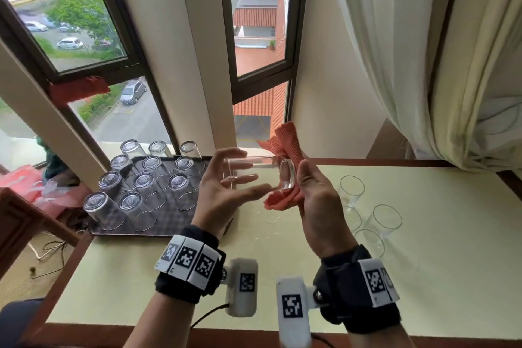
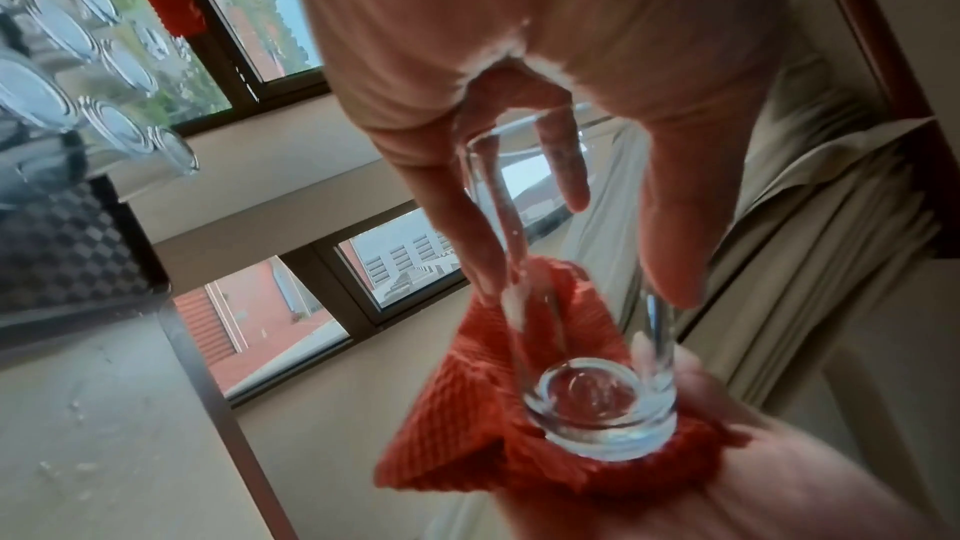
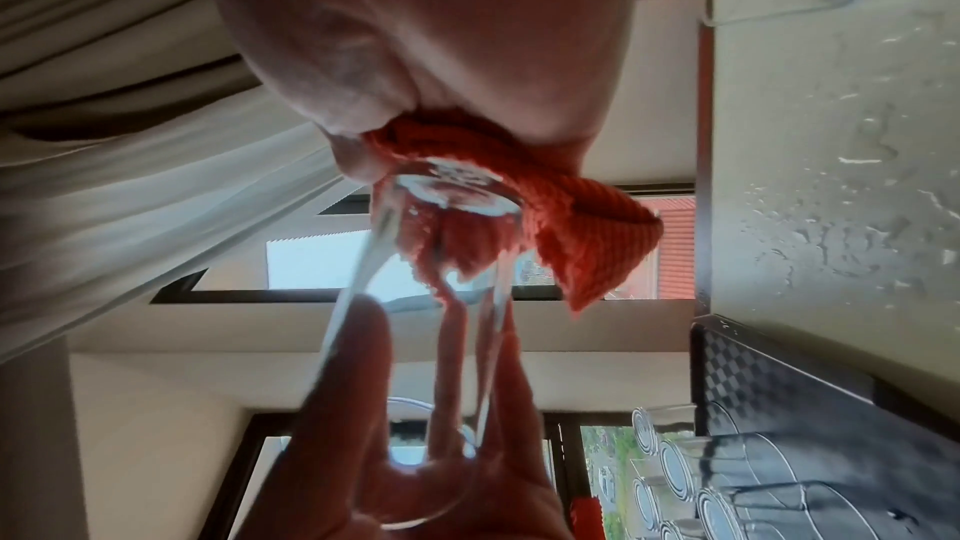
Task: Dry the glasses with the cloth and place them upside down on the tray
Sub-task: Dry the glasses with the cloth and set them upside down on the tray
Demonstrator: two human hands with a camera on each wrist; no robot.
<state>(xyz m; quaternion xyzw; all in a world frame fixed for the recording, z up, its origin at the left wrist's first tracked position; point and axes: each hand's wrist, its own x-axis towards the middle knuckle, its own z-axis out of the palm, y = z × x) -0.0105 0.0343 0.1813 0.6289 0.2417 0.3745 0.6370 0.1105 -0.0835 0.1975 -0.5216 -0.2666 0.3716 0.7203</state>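
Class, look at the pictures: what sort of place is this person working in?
Probably an upper-floor room, perhaps a hotel: tall windows overlook parked cars, curtains hang right, and a tray of upturned glasses sits on the table.

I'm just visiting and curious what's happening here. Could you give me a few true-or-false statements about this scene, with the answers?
1. The held glass lies sideways between both hands. True.
2. The cloth is blue. False: it is orange-red.
3. Glasses on the tray stand upside down. True.
4. The left hand holds the cloth. False: the right hand holds it against the glass's base.
5. The upright glasses stand on the tray. False: on the table.
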